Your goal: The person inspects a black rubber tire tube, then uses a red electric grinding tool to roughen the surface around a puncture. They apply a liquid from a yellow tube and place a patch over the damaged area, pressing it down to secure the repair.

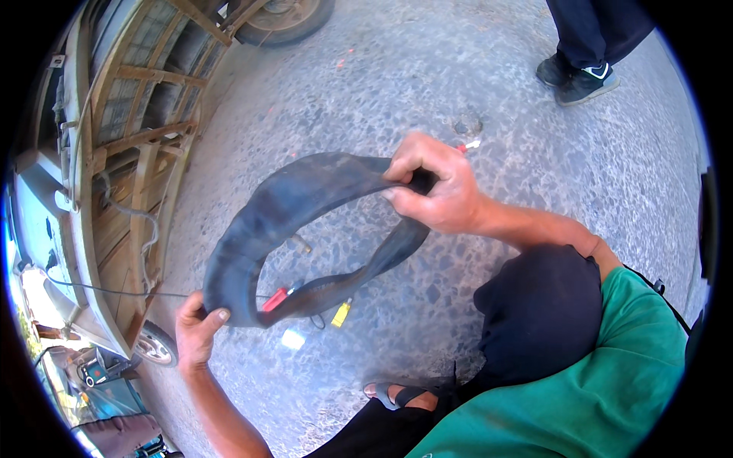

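A limp black inner tube [286, 191] is stretched between my hands above the pavement. My left hand [197, 324] grips its lower left end, thumb over the rubber. On the far right side, my right hand [435, 183] pinches the tube between thumb and fingers. A valve stem [301, 243] sticks out from the inner edge of the ring. The tube looks broad along its far side and flat and twisted along its near side. Through and beside the ring, a red-handled object [275, 299] and a yellow tag-like piece [341, 314] show on the ground.
A wooden-framed cart or vehicle body [145, 145] stands at the left, with wheels [286, 19] beyond. A dark cable [114, 291] runs from it toward my left hand. Another person's shoes [576, 79] are at the far right. A small red-and-white item [470, 145] lies past my right hand.
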Motion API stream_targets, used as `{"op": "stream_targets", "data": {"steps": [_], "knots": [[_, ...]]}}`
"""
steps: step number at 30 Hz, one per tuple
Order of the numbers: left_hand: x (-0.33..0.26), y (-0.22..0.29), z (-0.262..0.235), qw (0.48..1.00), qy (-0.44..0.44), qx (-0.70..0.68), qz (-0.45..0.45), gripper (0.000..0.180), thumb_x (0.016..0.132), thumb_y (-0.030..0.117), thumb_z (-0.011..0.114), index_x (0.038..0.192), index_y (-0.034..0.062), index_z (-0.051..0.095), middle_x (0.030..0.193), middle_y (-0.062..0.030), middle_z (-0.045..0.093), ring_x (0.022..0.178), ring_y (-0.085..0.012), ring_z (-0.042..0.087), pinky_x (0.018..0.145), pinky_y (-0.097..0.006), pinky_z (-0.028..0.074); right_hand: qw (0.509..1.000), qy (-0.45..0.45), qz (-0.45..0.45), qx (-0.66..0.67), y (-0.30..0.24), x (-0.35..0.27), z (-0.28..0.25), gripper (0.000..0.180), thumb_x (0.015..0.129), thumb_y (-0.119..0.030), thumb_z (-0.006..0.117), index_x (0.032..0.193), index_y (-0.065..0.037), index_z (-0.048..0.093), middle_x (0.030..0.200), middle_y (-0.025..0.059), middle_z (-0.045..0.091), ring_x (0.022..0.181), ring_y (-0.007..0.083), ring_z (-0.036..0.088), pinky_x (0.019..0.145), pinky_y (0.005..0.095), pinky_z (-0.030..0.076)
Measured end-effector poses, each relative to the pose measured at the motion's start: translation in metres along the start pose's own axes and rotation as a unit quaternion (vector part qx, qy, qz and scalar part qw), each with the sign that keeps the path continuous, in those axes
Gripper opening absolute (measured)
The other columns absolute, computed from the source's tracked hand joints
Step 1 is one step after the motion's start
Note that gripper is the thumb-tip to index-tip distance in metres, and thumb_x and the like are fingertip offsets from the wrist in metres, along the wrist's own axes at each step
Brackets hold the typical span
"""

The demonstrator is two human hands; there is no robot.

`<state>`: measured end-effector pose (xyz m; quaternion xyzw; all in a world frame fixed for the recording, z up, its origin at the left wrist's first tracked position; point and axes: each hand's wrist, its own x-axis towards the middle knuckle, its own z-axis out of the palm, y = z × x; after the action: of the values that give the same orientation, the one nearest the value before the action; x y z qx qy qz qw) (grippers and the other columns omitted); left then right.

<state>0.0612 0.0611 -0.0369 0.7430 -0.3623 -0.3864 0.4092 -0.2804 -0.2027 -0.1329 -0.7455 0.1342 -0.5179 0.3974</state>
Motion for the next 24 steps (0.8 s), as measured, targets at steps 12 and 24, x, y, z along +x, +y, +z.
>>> {"op": "stream_targets", "data": {"steps": [12, 24], "knots": [[0.006, 0.013, 0.051, 0.997, -0.031, 0.071, 0.008, 0.03, 0.08, 0.009, 0.077, 0.106, -0.0018, 0.067, 0.091, -0.0021, 0.066, 0.083, -0.0099, 0.057, 0.08, -0.028, 0.048, 0.999, -0.008, 0.002, 0.033, -0.004, -0.008, 0.007, 0.019, 0.075, 0.002, 0.075, 0.089, -0.003, 0.064, 0.083, 0.0046, 0.06, 0.07, 0.0125, 0.055, 0.061, 0.0288, 0.045], [0.008, 0.038, 0.084, 0.959, 0.051, 0.177, 0.216, 0.011, 0.087, -0.002, 0.069, 0.098, -0.0022, 0.07, 0.08, -0.0081, 0.062, 0.076, -0.0174, 0.059, 0.07, -0.03, 0.046, 0.992, -0.115, -0.043, -0.015, -0.001, -0.014, -0.003, 0.024, 0.071, 0.0, 0.076, 0.092, -0.003, 0.064, 0.093, 0.0098, 0.059, 0.086, 0.0224, 0.061, 0.077, 0.0336, 0.05]]}}
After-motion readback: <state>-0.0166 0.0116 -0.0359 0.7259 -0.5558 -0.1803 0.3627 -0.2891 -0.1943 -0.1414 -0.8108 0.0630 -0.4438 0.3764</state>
